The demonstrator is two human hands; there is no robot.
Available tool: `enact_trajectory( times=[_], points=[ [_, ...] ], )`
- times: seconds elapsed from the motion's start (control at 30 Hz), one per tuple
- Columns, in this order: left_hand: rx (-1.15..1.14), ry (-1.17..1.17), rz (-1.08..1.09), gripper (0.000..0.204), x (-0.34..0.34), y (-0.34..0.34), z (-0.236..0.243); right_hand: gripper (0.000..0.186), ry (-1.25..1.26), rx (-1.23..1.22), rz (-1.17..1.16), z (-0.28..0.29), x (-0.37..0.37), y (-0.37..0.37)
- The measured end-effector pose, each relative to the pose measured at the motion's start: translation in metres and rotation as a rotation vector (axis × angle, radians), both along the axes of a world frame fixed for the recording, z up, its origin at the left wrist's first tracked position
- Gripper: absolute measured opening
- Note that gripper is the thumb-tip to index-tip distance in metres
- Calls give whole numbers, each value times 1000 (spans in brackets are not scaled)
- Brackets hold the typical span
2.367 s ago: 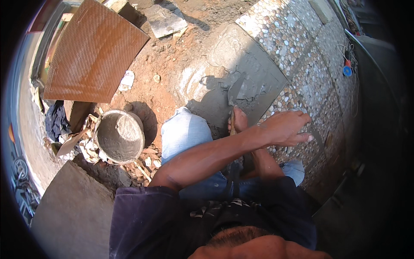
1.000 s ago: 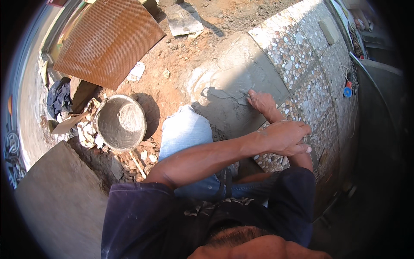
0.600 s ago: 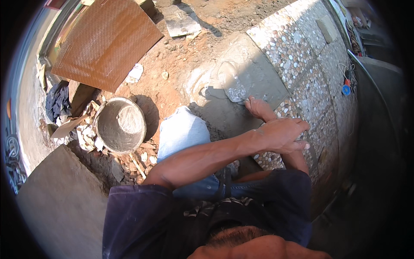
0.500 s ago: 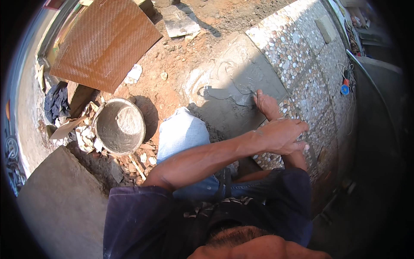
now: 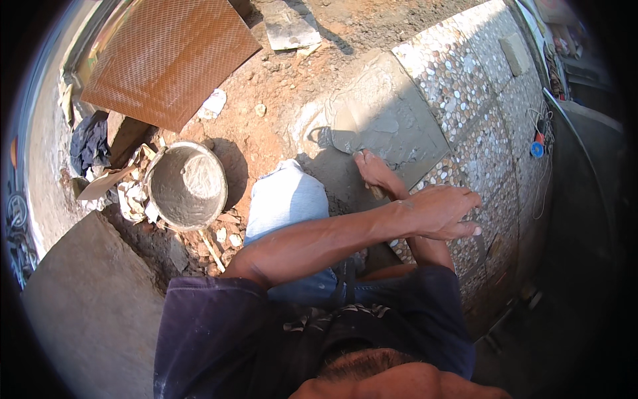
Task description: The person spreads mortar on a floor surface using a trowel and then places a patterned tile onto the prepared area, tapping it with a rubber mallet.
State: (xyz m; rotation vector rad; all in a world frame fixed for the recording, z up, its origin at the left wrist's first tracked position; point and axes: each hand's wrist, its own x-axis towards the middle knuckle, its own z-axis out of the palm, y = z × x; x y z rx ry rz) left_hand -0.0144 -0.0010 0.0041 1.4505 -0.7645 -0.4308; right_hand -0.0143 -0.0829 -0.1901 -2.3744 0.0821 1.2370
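Note:
My right hand (image 5: pixel 372 171) is closed round the wooden handle of a trowel (image 5: pixel 377 192), at the near edge of a patch of wet grey mortar (image 5: pixel 415 136); the mortar-smeared blade is hard to make out. My left forearm crosses over the right arm, and my left hand (image 5: pixel 442 211) is on or just above the pebble-faced slabs (image 5: pixel 458 106) to the right, fingers apart and slightly bent. My light blue jeans knee (image 5: pixel 284 196) is beside the mortar, with a grey-coated bucket (image 5: pixel 186 186) to its left.
A brown patterned board (image 5: pixel 169 66) leans at the upper left above dark cloth (image 5: pixel 90 139) and scraps. A broken slab (image 5: pixel 292 26) is at the top, a small block (image 5: pixel 514 54) on the paving. A blue reel with string (image 5: pixel 536 149) is at the right; a concrete slab (image 5: pixel 86 286) lower left.
My right hand has moved left and down along the mortar from where it was half a second ago, after working higher and farther right. My left hand has stayed at the slabs.

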Motion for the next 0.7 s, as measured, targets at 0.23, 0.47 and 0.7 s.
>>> enact_trajectory(
  times=[0.23,0.47,0.7],
  points=[
    [-14,-4,10,48,-1,-2,0,46,-231,-354,577,30,50,-29],
    [9,5,19,48,-3,1,1,46,88,57,-148,27,33,5],
    [-18,9,-19,49,-2,-4,1,37,-242,-344,658,32,53,-34]
  ],
)
